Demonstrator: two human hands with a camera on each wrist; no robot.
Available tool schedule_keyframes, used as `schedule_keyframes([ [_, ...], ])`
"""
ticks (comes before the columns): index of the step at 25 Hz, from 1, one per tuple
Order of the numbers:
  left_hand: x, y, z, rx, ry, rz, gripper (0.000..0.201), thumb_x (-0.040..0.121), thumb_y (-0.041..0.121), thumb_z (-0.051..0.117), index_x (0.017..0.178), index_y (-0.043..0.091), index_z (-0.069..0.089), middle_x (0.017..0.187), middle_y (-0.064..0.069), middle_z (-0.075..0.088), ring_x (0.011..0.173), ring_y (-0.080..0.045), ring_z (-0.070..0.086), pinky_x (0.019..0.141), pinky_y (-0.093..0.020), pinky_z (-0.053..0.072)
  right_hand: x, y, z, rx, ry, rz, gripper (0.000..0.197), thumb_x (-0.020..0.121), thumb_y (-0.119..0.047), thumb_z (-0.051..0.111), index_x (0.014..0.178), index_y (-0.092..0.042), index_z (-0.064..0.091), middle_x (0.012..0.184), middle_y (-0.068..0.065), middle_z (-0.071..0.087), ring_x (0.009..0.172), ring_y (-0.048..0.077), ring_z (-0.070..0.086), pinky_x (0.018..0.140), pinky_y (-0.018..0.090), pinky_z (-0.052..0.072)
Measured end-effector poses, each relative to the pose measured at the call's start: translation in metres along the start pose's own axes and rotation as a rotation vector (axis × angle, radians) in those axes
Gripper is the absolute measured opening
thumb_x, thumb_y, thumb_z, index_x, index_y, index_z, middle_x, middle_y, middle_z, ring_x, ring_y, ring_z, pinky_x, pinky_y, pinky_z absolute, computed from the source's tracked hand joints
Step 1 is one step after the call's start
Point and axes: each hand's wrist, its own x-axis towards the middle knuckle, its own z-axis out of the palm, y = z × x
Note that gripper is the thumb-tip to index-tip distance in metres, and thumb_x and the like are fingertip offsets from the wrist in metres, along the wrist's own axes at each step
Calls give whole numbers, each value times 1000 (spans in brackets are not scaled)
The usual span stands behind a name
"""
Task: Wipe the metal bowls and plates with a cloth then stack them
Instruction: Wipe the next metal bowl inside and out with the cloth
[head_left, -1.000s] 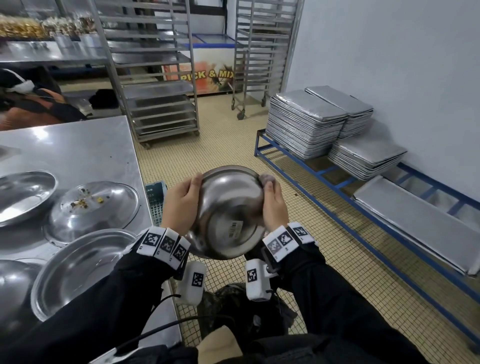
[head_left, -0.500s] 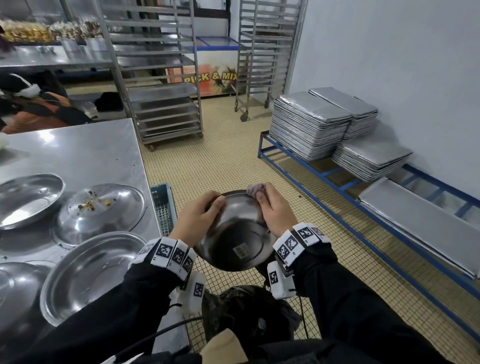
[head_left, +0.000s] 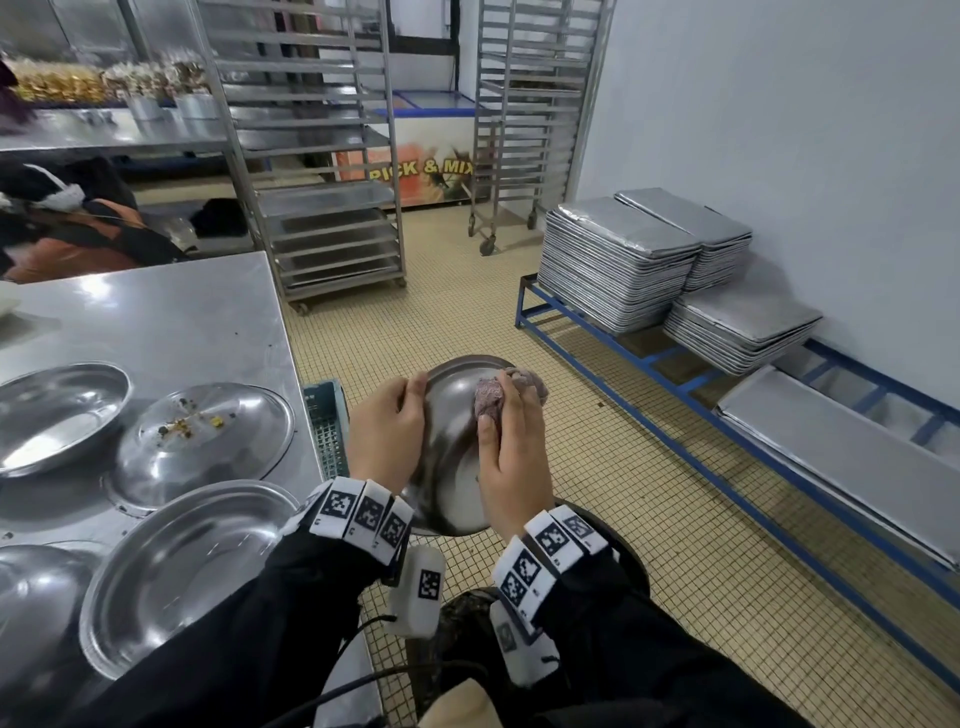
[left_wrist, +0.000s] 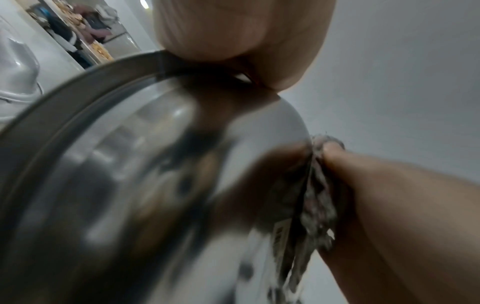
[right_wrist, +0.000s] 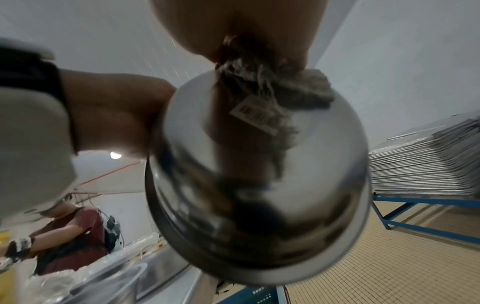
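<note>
I hold a shiny metal bowl (head_left: 451, 441) in the air over the floor, its underside turned toward me. My left hand (head_left: 387, 434) grips its left rim. My right hand (head_left: 511, 447) holds a bunched purplish cloth (head_left: 491, 397) and presses it on the bowl's underside. The bowl (right_wrist: 259, 185) carries a barcode sticker (right_wrist: 255, 113) beside the cloth (right_wrist: 285, 86). In the left wrist view the bowl (left_wrist: 130, 185) fills the frame, with the cloth (left_wrist: 318, 197) against it. On the steel table (head_left: 171, 317) lie a dirty upturned plate (head_left: 202, 444) and a clean plate (head_left: 179, 569).
Another metal plate (head_left: 57, 415) lies at the table's left, one more (head_left: 31, 587) at the lower left. A blue crate (head_left: 327, 431) stands by the table edge. Stacked baking trays (head_left: 618, 260) rest on a blue rack (head_left: 675, 379) at the right. A wheeled rack (head_left: 322, 208) stands behind.
The bowl has tipped further over, its underside now facing up toward me. My right hand has slid with the cloth from the far rim onto the bowl's underside.
</note>
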Motion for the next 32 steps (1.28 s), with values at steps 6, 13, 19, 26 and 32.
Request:
schedule_keyframes([
  [6,-2,-1,-3,-61,-50,23,43,98,41,48,64,15,53,53,0,48,48,-13,40,50,-29,35,40,10,-23,287,5,523,40,102,-37,28,131,-15,45,136,10,46,125,28,45,91,28,38],
  [13,6,-4,-6,-97,50,-38,43,99,39,46,65,13,52,56,-1,47,52,-13,40,53,-23,33,1,5,-4,270,24,322,43,101,-33,32,144,-29,29,150,2,35,138,21,32,105,32,36],
  [19,-4,3,1,-89,-70,18,44,96,43,49,61,17,51,49,5,44,44,-9,37,47,-21,32,42,-8,-8,-3,73,134,40,99,-36,32,132,-18,46,136,1,49,127,14,40,110,39,31],
  [26,7,-18,-14,-315,-48,-175,75,75,74,51,87,1,67,81,-29,63,66,-30,58,75,-52,53,16,22,-34,480,-20,620,31,100,-48,27,121,-33,44,107,-11,54,91,14,54,69,26,40],
  [32,1,-37,-14,-244,-293,-127,25,96,28,54,121,24,58,109,4,66,101,-18,63,89,-36,53,22,39,-48,243,-142,393,22,102,-30,31,115,-21,47,93,-12,57,82,5,57,60,18,38],
])
